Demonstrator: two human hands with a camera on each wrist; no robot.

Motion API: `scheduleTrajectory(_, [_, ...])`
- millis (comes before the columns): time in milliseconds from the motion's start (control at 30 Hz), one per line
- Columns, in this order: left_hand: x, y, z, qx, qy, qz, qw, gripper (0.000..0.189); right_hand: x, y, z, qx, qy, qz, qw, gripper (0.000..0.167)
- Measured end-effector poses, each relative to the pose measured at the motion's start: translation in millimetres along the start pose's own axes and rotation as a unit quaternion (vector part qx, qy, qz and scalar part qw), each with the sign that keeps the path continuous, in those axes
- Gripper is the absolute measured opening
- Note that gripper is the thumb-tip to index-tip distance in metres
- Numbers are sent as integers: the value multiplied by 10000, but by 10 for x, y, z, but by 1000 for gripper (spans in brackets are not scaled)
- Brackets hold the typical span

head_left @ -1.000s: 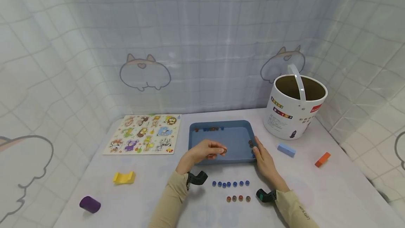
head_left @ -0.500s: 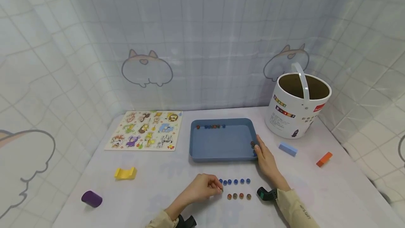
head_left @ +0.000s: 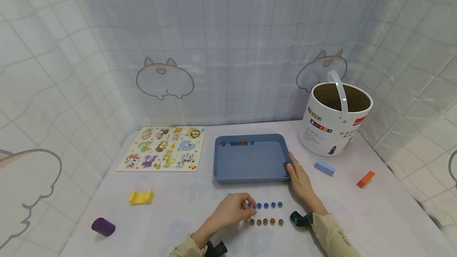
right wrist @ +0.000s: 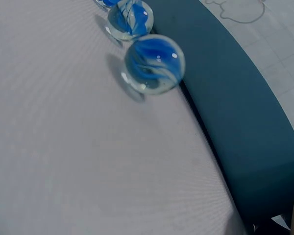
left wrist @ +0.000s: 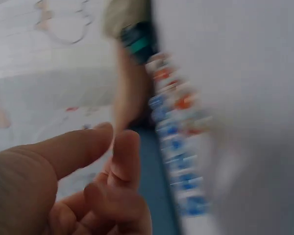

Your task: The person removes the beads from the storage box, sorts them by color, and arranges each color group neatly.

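Blue marbles (head_left: 265,206) stand in a row on the table before the tray, and brownish-red marbles (head_left: 272,221) form a second row nearer me. My left hand (head_left: 232,210) is over the left end of the rows, hiding part of the blue one. Its fingers are loosely bent; the left wrist view shows nothing between thumb (left wrist: 83,149) and index finger. My right hand (head_left: 301,181) holds the right edge of the blue tray (head_left: 250,180), thumb over the rim. More marbles lie along the tray's back wall and by the right thumb. Clear glass with blue swirls shows in a marble (right wrist: 155,64).
An animal puzzle board (head_left: 162,148) lies at the back left. Nearer are a yellow block (head_left: 141,197) and a purple cylinder (head_left: 103,227). A white bucket (head_left: 333,126) stands at the back right, with a light blue block (head_left: 324,168) and an orange block (head_left: 365,179) before it.
My left hand came from over the tray to the left end of the near row with a marble and let it go there. It has since moved slightly forward. The right hand stays.
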State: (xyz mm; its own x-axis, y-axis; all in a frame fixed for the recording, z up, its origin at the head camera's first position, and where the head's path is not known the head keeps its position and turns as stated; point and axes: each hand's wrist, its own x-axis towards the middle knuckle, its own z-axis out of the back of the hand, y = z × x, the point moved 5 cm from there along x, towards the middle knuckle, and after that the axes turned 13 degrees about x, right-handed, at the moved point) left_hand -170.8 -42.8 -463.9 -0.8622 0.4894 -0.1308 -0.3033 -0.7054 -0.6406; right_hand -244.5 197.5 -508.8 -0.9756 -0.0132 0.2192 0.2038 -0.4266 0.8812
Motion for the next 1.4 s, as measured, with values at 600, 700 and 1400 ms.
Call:
scheduleTrajectory(600, [1374, -312, -22, 336, 561, -223, 9976, 22, -32, -37, -62, 68, 35, 41, 10000, 52])
scheduleTrajectory(700, [1480, -335, -133, 895, 636, -229, 9937, 21, -19, -21, -60, 100, 9, 66, 9999, 52])
scheduleTrajectory(1400, [1538, -338, -77, -529, 614, -172, 9966, 18, 15, -25, -4, 10, 18, 21, 10000, 52])
